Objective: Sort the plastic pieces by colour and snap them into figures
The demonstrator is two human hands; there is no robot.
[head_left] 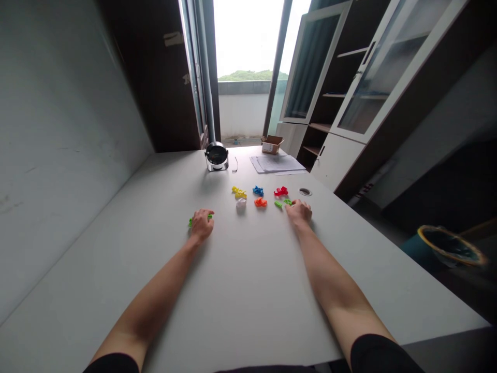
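Small plastic pieces lie sorted by colour in little heaps on the white table. My left hand (202, 225) is closed over some green pieces (190, 222), which poke out on both sides of it; most of what it covers is hidden. At the right, my right hand (300, 211) has its fingertips pinched at a green piece (288, 201). Just left of those fingers lies a loose green piece (278, 205). Between my hands are yellow pieces (239, 192), blue pieces (258, 190), red pieces (280, 191), white pieces (241, 203) and orange pieces (260, 202).
Farther back on the table (240, 290) stand a round black and silver device (216, 155), papers (277, 163) and a small open cardboard box (272, 145). A cable hole (305, 191) sits near the right edge. A bin (446, 246) is on the floor at right.
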